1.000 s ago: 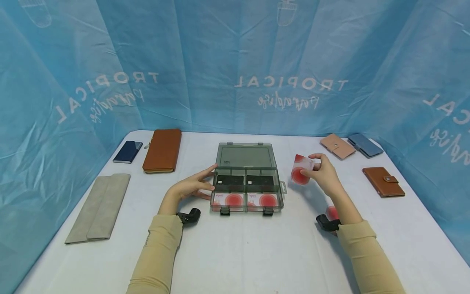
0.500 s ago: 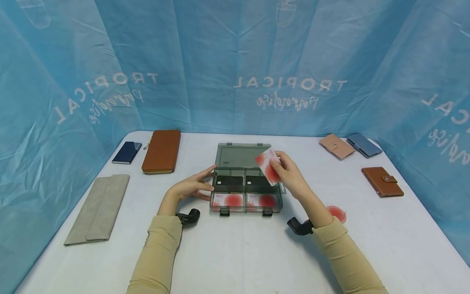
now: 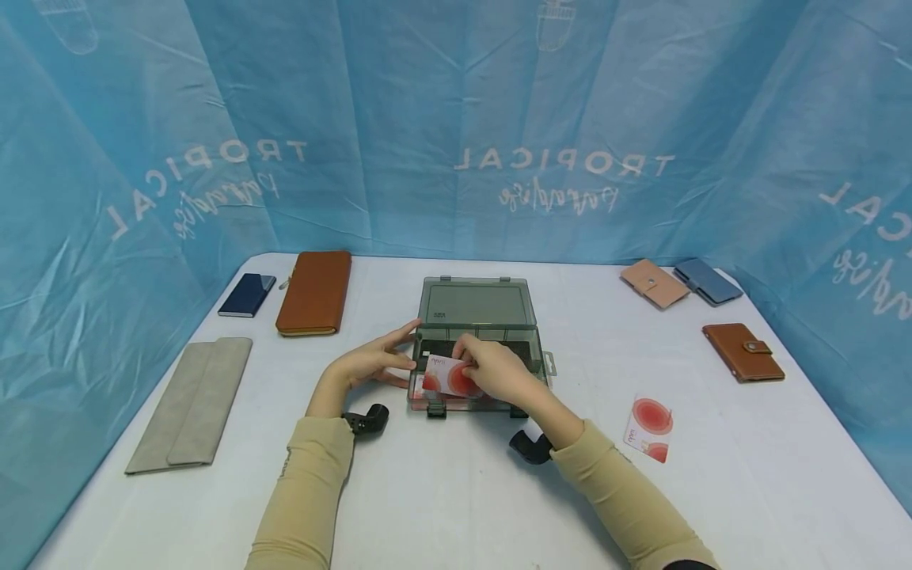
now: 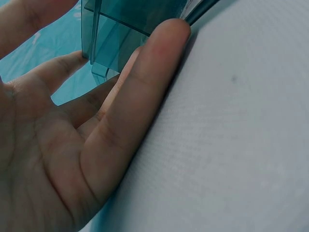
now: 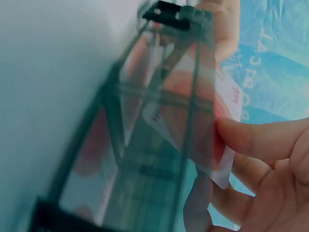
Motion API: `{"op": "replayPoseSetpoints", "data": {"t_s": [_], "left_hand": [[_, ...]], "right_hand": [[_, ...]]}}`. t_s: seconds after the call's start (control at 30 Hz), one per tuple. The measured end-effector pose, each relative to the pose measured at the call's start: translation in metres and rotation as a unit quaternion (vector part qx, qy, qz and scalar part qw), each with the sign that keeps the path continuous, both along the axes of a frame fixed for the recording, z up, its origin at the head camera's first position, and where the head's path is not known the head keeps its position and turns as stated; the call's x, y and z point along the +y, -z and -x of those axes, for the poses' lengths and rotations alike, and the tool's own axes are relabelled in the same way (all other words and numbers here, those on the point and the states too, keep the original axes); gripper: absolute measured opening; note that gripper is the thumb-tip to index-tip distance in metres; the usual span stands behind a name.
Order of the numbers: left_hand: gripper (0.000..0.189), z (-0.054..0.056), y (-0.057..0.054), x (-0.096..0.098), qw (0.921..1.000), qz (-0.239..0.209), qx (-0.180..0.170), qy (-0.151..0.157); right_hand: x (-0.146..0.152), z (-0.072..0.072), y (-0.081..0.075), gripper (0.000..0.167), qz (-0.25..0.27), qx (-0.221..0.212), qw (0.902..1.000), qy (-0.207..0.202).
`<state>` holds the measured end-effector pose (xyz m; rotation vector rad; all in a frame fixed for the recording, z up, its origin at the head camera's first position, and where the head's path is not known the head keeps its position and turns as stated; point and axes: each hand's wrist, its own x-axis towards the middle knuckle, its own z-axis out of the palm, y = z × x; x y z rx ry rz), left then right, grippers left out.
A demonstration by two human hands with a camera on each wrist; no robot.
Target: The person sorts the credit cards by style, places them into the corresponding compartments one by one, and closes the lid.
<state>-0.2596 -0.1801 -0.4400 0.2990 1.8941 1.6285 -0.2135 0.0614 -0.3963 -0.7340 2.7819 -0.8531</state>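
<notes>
A translucent green plastic box (image 3: 479,303) stands in the middle of the table with its lid laid back. My right hand (image 3: 502,370) pinches a red and white card (image 3: 445,375) between thumb and fingers, over the box's front left compartment. In the right wrist view the card (image 5: 181,92) tilts down past the clear wall. Under it, part of another red and white card shows in that compartment. Black cards (image 3: 437,348) lie in the rear compartments, partly covered by my right hand. With fingers spread, my left hand (image 3: 374,360) rests against the box's left side.
One more red and white card (image 3: 649,427) lies on the table at right. Wallets surround the work area: grey (image 3: 191,404), navy (image 3: 246,294) and brown (image 3: 315,293) at left; tan (image 3: 655,283), blue (image 3: 708,281) and brown with a snap (image 3: 743,352) at right. A blue curtain hangs behind.
My right hand has carried the card leftward from the right of the box to over its front left compartment, uncovering the card on the table. My left hand has stayed in place.
</notes>
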Motion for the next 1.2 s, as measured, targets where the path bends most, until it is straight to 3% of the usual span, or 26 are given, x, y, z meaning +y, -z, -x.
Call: {"op": "replayPoseSetpoints", "data": {"t_s": [0.1,0.2,0.37,0.5,0.77,0.87,0.97,1.07,1.2], "left_hand": [[0.086,0.0,-0.001,0.001,1.0,0.003,0.002,-0.001],[0.085,0.0,0.0,0.0,1.0,0.001,0.003,0.002],[0.083,0.001,0.002,0.0,1.0,0.002,0.003,0.005],[0.083,0.001,0.001,0.0,1.0,0.0,0.002,0.003],[0.085,0.002,0.003,-0.001,1.0,-0.001,0.004,0.005],[0.085,0.002,0.004,-0.001,1.0,-0.003,0.004,0.007],[0.085,0.002,0.004,-0.001,0.9999,-0.005,0.006,0.011],[0.085,0.002,0.005,-0.001,0.9999,-0.005,0.008,0.012],[0.085,0.002,0.004,-0.001,0.9999,-0.004,0.008,0.007]], "right_hand": [[-0.005,0.0,0.006,0.016,-0.013,-0.005,0.9996,-0.023],[-0.009,-0.001,0.01,0.016,-0.033,0.023,0.9988,-0.029],[-0.013,-0.003,0.011,0.017,-0.056,0.098,0.9936,-0.003],[-0.014,-0.005,0.011,0.019,-0.064,0.109,0.9917,0.024],[-0.001,-0.005,0.012,0.022,-0.034,0.063,0.9974,0.005],[0.012,-0.004,0.012,0.021,0.024,0.026,0.9993,-0.013],[0.032,-0.004,0.011,0.019,0.099,-0.018,0.9946,-0.024],[0.055,-0.006,0.007,0.019,0.148,-0.045,0.9879,-0.014],[0.088,-0.01,0.004,0.02,0.153,-0.05,0.9867,0.023]]}}
